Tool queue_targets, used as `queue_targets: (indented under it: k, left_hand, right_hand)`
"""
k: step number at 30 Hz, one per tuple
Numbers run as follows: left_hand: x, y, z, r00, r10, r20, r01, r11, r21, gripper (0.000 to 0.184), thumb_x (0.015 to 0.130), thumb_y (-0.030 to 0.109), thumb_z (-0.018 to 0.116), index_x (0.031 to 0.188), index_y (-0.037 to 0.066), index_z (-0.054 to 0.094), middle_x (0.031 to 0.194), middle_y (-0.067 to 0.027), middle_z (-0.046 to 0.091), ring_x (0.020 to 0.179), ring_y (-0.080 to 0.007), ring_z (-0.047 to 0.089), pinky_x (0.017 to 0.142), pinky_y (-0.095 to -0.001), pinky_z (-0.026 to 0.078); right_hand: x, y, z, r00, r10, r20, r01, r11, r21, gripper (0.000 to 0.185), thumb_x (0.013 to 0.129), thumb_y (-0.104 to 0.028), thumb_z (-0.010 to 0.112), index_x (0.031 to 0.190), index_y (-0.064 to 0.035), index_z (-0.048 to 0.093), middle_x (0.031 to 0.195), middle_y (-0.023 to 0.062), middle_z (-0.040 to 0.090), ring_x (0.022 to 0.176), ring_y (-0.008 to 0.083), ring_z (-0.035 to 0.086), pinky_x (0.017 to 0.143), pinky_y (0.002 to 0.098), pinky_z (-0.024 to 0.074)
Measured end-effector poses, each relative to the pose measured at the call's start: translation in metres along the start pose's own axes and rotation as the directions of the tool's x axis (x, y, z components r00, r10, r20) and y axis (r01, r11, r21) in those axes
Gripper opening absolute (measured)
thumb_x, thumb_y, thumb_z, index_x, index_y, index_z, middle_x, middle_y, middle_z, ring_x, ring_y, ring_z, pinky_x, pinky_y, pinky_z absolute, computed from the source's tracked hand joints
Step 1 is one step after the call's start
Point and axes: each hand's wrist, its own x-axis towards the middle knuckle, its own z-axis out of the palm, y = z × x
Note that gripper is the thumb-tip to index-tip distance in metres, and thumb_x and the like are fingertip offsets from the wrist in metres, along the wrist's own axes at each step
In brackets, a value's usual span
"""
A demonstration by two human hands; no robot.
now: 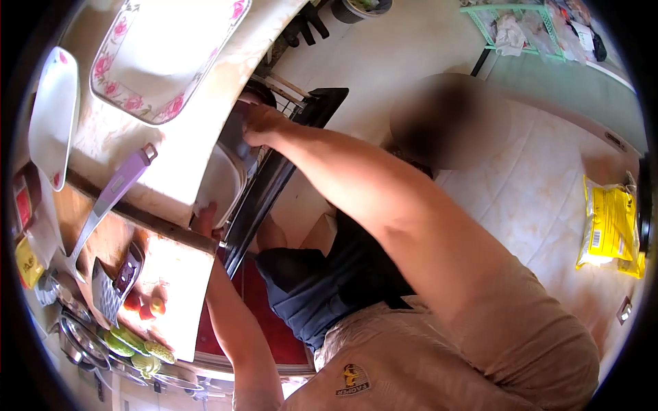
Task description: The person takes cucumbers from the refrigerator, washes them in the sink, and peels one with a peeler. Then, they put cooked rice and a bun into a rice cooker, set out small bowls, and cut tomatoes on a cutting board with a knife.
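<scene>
Over a pulled-out drawer with a black front point(257, 202), my two hands are at opposite ends of pale plates point(223, 181). My right hand point(262, 125) is closed at the far end, beside a greyish, shaded part of the plates; its fingertips are partly hidden. At the near end, by the counter corner, my left hand point(207, 220) has its fingers against the plate edge. The counter edge hides part of that hand. On the counter lies a white rectangular dish point(130, 103) with a pink rose rim.
Nearby are a white flowered dish point(51, 116), a purple-handled spatula point(113, 195), a cleaver point(106, 291), red tomato-like pieces point(144, 307) and green vegetables point(130, 342). A yellow packet point(608, 226) and a green basket point(514, 31) are at the right. A bin point(360, 10) stands beyond.
</scene>
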Motion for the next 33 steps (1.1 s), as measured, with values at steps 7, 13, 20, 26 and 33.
queue_targets:
  k: [7,13,20,26,33]
  left_hand:
    - [0.006,-0.043,-0.022,0.995,0.102,0.023,-0.102,0.995,-0.009,0.039,0.080,0.035,0.069,0.110,0.015,0.055,0.093,-0.0016,0.063,0.076,-0.0157,0.061,0.051,-0.0298,0.046]
    - [0.017,-0.059,-0.027,0.990,0.141,-0.031,-0.142,0.988,-0.055,0.038,0.081,0.034,0.068,0.111,0.015,0.055,0.092,-0.0019,0.061,0.073,-0.0151,0.058,0.053,-0.0299,0.045]
    - [0.021,-0.050,-0.018,0.980,0.193,-0.037,-0.196,0.974,-0.115,0.036,0.081,0.034,0.068,0.108,0.014,0.056,0.084,-0.0027,0.059,0.062,-0.0148,0.053,0.047,-0.0289,0.040]
    - [0.016,-0.028,0.006,0.970,0.239,0.036,-0.227,0.952,-0.204,0.033,0.081,0.034,0.067,0.105,0.013,0.057,0.077,-0.0033,0.058,0.053,-0.0145,0.049,0.041,-0.0280,0.036]
    - [0.083,-0.015,0.050,0.944,0.328,-0.026,-0.328,0.937,-0.118,0.041,0.087,0.044,0.057,0.101,0.005,0.059,0.072,-0.0081,0.055,0.047,-0.0148,0.047,0.039,-0.0296,0.035]
  right_hand:
    - [0.021,-0.032,0.030,0.816,0.576,0.049,-0.564,0.774,0.287,0.025,0.078,-0.019,0.064,0.099,-0.0081,0.069,0.112,0.0128,0.064,0.104,0.0251,0.063,0.076,0.0385,0.0552]
    - [0.012,-0.031,0.033,0.818,0.574,-0.033,-0.565,0.813,0.139,0.022,0.077,-0.020,0.065,0.097,-0.0111,0.070,0.102,0.0094,0.068,0.095,0.0248,0.066,0.074,0.0374,0.0557]
    - [0.015,0.006,0.027,0.992,0.038,0.121,-0.112,0.707,0.698,0.037,0.073,-0.024,0.069,0.092,0.0064,0.063,0.079,0.0191,0.067,0.062,0.0218,0.067,0.051,0.0322,0.0537]
    - [-0.073,-0.027,-0.088,0.924,0.358,0.135,-0.382,0.864,0.327,0.019,0.074,-0.017,0.055,0.064,-0.0039,0.065,0.051,0.0098,0.061,0.047,0.0187,0.062,0.054,0.0300,0.0521]
    - [-0.222,-0.004,-0.170,0.857,0.513,0.052,-0.370,0.542,0.755,0.020,0.080,-0.015,0.056,0.085,0.0037,0.061,0.072,0.0098,0.062,0.050,0.0152,0.057,0.043,0.0278,0.0462]
